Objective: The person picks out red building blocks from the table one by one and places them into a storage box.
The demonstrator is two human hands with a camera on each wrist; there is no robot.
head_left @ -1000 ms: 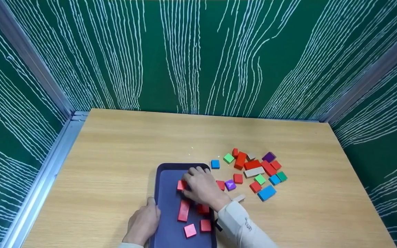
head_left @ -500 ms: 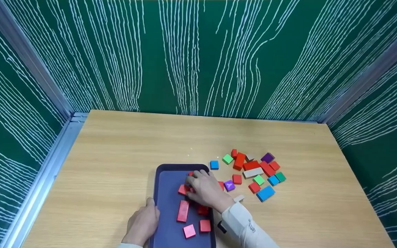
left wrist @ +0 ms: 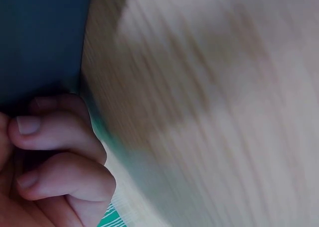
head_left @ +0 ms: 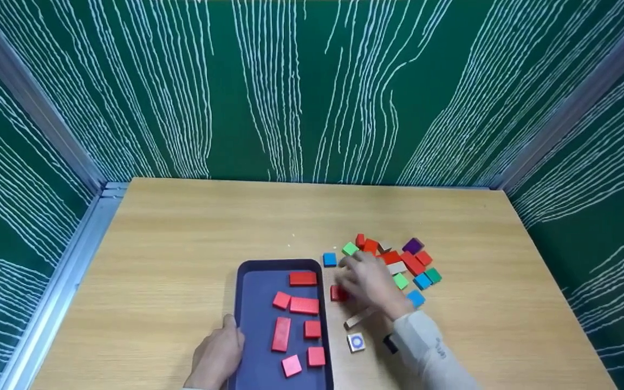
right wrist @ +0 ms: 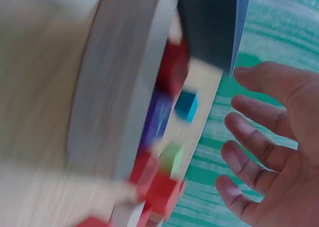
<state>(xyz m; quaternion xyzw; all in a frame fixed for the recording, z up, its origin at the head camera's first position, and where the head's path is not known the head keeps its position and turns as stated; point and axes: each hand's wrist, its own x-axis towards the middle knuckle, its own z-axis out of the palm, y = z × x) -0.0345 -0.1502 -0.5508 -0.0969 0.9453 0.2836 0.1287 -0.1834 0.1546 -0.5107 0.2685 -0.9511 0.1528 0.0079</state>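
Note:
A dark blue tray (head_left: 258,330) lies at the table's front, and my left hand (head_left: 217,351) grips its left edge. In the left wrist view the curled fingers (left wrist: 65,130) lie against the tray's side. Several red blocks (head_left: 304,305) sit in the tray's right half, with a pinkish one (head_left: 291,366) near the front. Right of the tray, my right hand (head_left: 369,279) hovers over loose blocks, blurred in the head view. Its fingers (right wrist: 254,137) are spread and hold nothing in the right wrist view. A red block (head_left: 338,293) lies just by the fingers.
Loose blocks are scattered to the right: blue (head_left: 330,260), light green (head_left: 350,248), purple (head_left: 413,245), dark green (head_left: 433,275) and red (head_left: 413,264). A wooden strip (head_left: 359,318) and a block with a ring mark (head_left: 356,342) lie beside the tray. Green walls surround the table (head_left: 182,227).
My right hand has left the tray and moved right to the loose blocks. The red blocks it was touching now lie uncovered in the tray. The left hand keeps its grip.

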